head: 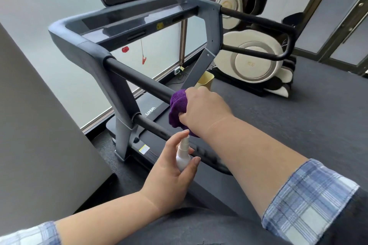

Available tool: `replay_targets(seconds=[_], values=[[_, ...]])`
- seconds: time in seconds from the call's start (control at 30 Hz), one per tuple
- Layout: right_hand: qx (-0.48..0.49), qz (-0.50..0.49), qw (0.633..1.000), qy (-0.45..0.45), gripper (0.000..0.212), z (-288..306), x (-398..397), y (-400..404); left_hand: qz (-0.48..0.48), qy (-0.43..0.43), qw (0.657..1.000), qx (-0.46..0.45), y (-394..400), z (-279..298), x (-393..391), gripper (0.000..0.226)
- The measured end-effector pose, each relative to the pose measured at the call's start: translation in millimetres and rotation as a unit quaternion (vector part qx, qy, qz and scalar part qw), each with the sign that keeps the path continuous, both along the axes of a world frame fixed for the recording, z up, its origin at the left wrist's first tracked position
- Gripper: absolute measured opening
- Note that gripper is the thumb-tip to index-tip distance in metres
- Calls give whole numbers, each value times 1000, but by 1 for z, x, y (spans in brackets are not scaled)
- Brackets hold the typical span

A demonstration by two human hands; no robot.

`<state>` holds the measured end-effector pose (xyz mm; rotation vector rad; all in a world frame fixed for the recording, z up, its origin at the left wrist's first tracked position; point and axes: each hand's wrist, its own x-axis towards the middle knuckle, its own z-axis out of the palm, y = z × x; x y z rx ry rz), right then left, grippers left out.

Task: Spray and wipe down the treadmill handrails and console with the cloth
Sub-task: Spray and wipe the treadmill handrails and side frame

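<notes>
Head view looks down on a grey treadmill frame with black tubular handrails. At about five o'clock from the dark glossy console point(127, 20), the right hand point(201, 109) clutches a bunched purple microfibre cloth point(178, 107) pressed against the near upper handrail point(139, 79). Toward six o'clock from it, the left hand point(169, 173) is wrapped round a small white plastic spray bottle point(183, 155), forefinger on the nozzle top, just beside the lower black handrail point(151, 125). Both sleeves are blue plaid. A cream-and-brown massage chair point(253, 61) stands at two o'clock, and a red safety clip point(143, 59) dangles under the console.
</notes>
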<state>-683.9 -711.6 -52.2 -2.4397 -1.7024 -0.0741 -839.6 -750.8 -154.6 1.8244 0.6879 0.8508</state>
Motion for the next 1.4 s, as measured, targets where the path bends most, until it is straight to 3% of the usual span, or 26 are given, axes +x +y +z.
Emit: replay_targets(seconds=[0.13,0.33,0.57,0.8,0.93,1.07,1.4], values=[[0,12,1000,21,44,-2,25,-46,2,5,1000,-17,-43,0,27,56],[50,28,986,157,57,-14,58,-90,27,17,998,-50,-91,-5,44,56],[198,44,928,311,61,-65,75,-131,103,43,993,-21,-129,-7,40,57],[301,36,879,368,64,-113,74,-147,148,59,987,-16,-148,-14,28,59],[280,2,860,426,68,-142,77,-159,140,55,988,-23,-152,-15,32,58],[232,-26,866,441,66,-159,80,-170,131,57,989,-32,-155,-17,39,59],[204,-3,857,474,59,-151,88,-176,108,58,992,-6,-151,-6,52,59]])
